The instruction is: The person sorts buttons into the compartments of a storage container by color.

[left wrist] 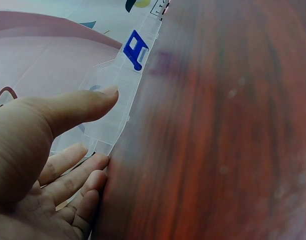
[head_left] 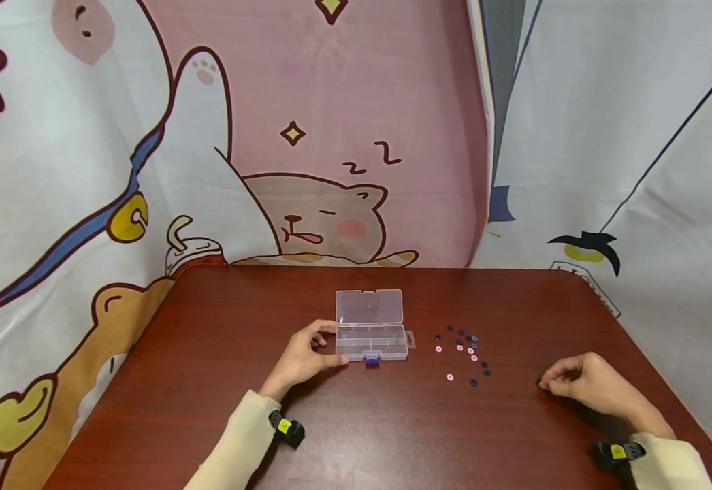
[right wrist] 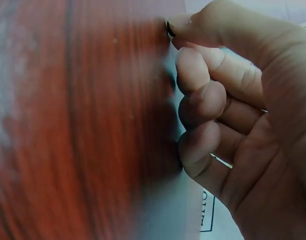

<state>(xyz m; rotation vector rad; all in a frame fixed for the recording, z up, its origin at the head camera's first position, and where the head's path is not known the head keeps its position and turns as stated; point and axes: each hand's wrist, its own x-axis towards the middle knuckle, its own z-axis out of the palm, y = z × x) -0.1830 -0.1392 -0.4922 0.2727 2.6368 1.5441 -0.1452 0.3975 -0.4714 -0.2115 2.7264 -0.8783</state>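
Note:
A clear plastic compartment box (head_left: pixel 371 333) stands on the table with its lid (head_left: pixel 369 307) raised at the back and a blue latch (head_left: pixel 371 361) at its front. My left hand (head_left: pixel 307 354) holds the box at its left side, thumb at the front corner and fingers farther back. In the left wrist view the thumb (left wrist: pixel 88 107) lies across the near side of the box. Over the right part of the table, my right hand (head_left: pixel 595 384) pinches a small dark button (right wrist: pixel 170 29) between thumb and forefinger, its other fingers curled. The button is mostly hidden by the fingertips.
Between the box and my right hand lie several loose buttons: pink ones (head_left: pixel 450 377), black ones (head_left: pixel 474 382) and a blue one (head_left: pixel 475 338). The brown wooden table (head_left: pixel 429 435) ends at a printed cloth (head_left: pixel 429 136) behind.

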